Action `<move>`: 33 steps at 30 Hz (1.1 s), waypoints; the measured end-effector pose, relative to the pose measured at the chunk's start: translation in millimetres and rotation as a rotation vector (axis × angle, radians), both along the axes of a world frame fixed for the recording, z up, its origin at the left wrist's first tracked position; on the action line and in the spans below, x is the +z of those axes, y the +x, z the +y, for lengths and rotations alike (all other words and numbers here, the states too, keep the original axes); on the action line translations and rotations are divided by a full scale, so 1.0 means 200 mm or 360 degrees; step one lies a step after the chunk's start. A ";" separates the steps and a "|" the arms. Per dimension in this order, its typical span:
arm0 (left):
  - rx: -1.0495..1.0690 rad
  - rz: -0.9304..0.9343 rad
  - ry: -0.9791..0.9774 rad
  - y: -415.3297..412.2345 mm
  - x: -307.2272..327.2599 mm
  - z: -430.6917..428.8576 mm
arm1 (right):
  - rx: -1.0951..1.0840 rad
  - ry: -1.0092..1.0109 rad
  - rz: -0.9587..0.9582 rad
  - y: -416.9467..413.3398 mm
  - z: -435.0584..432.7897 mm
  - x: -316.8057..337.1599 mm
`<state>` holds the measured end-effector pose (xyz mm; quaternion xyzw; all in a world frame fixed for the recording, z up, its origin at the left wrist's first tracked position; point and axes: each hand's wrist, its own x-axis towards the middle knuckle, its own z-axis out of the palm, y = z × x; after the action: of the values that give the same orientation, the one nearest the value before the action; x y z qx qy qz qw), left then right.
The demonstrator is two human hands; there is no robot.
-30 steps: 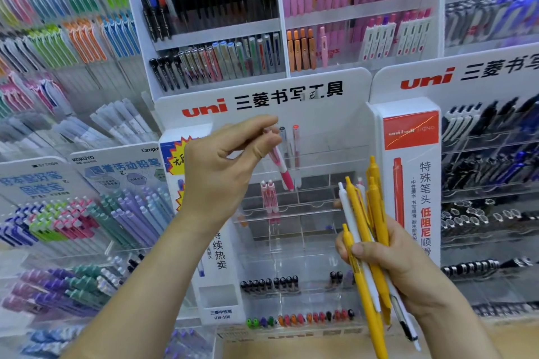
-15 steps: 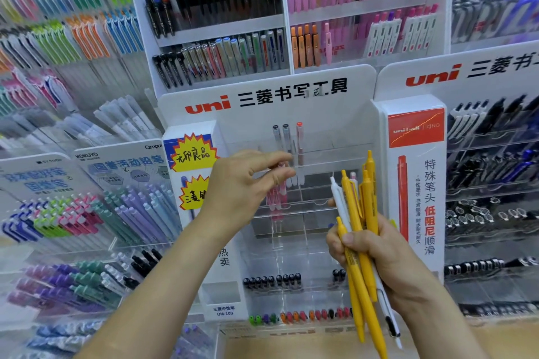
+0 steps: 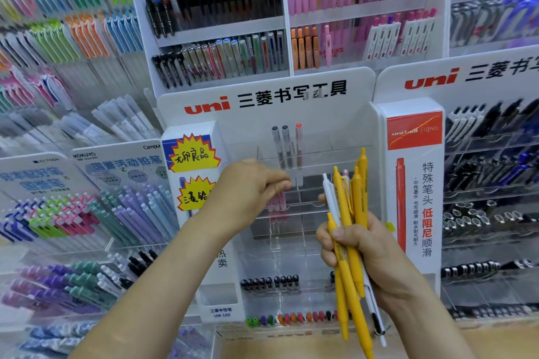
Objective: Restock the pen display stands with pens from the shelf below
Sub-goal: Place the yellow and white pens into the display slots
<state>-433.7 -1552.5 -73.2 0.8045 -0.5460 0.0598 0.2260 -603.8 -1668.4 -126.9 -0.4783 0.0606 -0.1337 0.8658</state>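
Though mostly yellow, pens (image 3: 345, 213) in the right hand (image 3: 379, 256) include one white.

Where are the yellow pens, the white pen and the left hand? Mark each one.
yellow pens (image 3: 341, 198), head view, upper barrel of one
white pen (image 3: 330, 197), head view, upper barrel
left hand (image 3: 250, 188), head view, back of hand

A stationery shop: a clear "uni" stand (image 3: 291, 160) with racks (image 3: 215, 23) of packed pens above and beside it.
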 end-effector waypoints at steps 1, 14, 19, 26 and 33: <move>-0.0015 -0.0067 0.0053 0.00 0.01 -0.01 | 0.0013 -0.0025 0.0000 0.00 0.00 0.00; -0.0300 0.1360 -0.0154 -0.21 0.24 -0.04 | 0.0322 -0.0285 -0.0013 -0.03 0.03 0.07; -0.0141 0.1592 -0.0308 -0.21 0.23 -0.05 | 0.0325 -0.0337 0.0041 -0.02 0.02 0.10; 0.0028 0.1598 -0.0725 -0.18 0.29 -0.07 | 0.0335 -0.0355 0.0120 -0.03 0.01 0.07; -0.0104 0.1437 -0.0737 -0.15 0.34 -0.03 | 0.0422 -0.0263 0.0059 -0.05 -0.01 0.02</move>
<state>-463.5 -1557.6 -5.3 0.6614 -0.3912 -0.1814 0.6137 -614.1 -1671.4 -122.2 -0.5542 0.0015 -0.0139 0.8323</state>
